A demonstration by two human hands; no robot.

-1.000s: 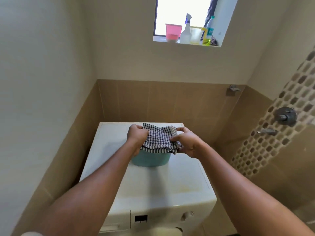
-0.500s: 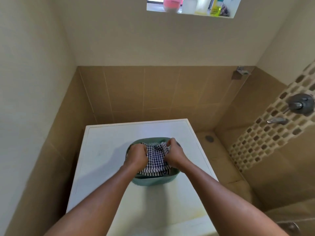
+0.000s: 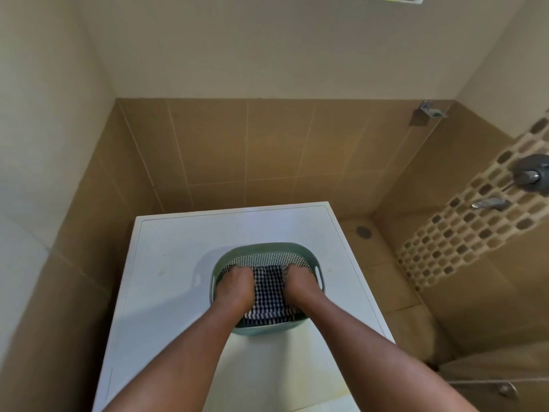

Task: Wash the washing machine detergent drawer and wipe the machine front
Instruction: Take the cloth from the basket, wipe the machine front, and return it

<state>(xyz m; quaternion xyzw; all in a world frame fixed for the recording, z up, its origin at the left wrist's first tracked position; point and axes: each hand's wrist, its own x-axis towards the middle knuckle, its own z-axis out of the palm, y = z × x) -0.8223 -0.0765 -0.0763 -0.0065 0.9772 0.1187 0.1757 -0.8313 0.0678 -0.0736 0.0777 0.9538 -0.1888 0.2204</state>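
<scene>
While both forearms reach up from the bottom of the frame, the left hand [image 3: 234, 288] and right hand [image 3: 301, 285] press down inside a green basin [image 3: 267, 248] at centre, each grip clenched on a black-and-white checked cloth [image 3: 269, 288] bunched between them. That basin sits on the white top of the washing machine [image 3: 178, 263], toward its right side. Behind it rise tan wall tiles [image 3: 252, 150]; a shower valve [image 3: 531, 173] shows at the right edge.

Both forearms are bare to each hand, left hand [image 3: 234, 288] and right hand [image 3: 301, 285].
</scene>
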